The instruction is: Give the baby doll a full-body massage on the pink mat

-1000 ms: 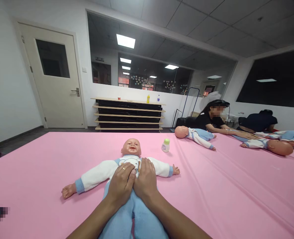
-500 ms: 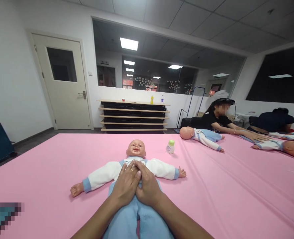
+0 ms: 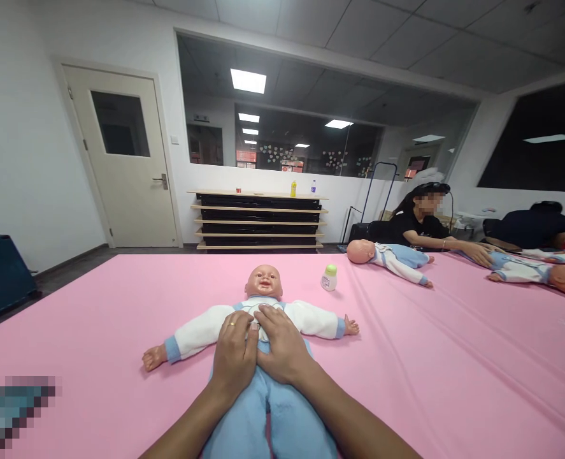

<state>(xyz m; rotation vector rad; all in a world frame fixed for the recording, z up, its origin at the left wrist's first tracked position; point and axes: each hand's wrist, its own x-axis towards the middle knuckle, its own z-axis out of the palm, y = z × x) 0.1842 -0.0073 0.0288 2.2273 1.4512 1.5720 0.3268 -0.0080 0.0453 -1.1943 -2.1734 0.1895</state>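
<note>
A baby doll [image 3: 263, 280] in a white and light blue outfit lies face up in front of me, arms spread and legs toward me. My left hand [image 3: 237, 347] rests flat on the left side of its chest and belly, a ring on one finger. Beside it, my right hand [image 3: 282, 341] lies flat on the right side, fingers stretched toward the doll's neck. Both hands are open and hold nothing; the thumbs are close together over the middle of the doll. Past the doll's left arm stands a small white bottle [image 3: 328, 279] with a green cap.
Pink sheeting [image 3: 406, 382] covers the table. Another doll [image 3: 392, 258] lies at the back right, and a further doll [image 3: 535, 271] lies under a co-worker's hands [image 3: 476, 252]. A pixelated flat item [image 3: 9, 411] is at the lower left. Stacked boards [image 3: 260, 220] stand by the wall.
My hands have moved apart from their overlapped position; the fingers now lie side by side on the doll's chest. The co-worker's hands have shifted left.
</note>
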